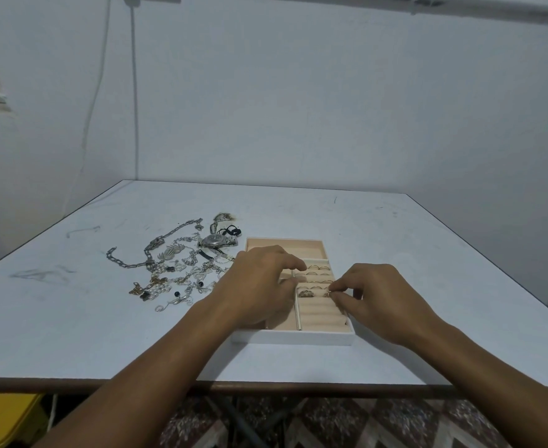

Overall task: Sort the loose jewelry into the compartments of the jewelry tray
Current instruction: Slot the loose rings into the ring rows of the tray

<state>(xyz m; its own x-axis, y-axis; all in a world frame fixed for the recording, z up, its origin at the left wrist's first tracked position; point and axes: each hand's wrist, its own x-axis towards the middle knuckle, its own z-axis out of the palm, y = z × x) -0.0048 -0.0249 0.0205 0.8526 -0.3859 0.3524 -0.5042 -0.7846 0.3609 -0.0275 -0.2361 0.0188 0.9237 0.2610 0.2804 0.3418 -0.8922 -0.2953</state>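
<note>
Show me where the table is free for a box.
Free: the table right of the jewelry tray, behind it, and far left. Crowded: the jewelry pile left of the tray; over it, the left hand and the right hand pinching a ring.

No readable text, labels, brands or numbers anywhere

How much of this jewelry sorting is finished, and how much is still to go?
Under halfway, I'd guess. Done: several rings sit in the far ring rows of the tray. In hand: the right hand pinches a ring at the next row; the left hand rests on the tray. Left: the pile of chains and small pieces, plus a watch, on the table; the back compartment looks bare.
</note>
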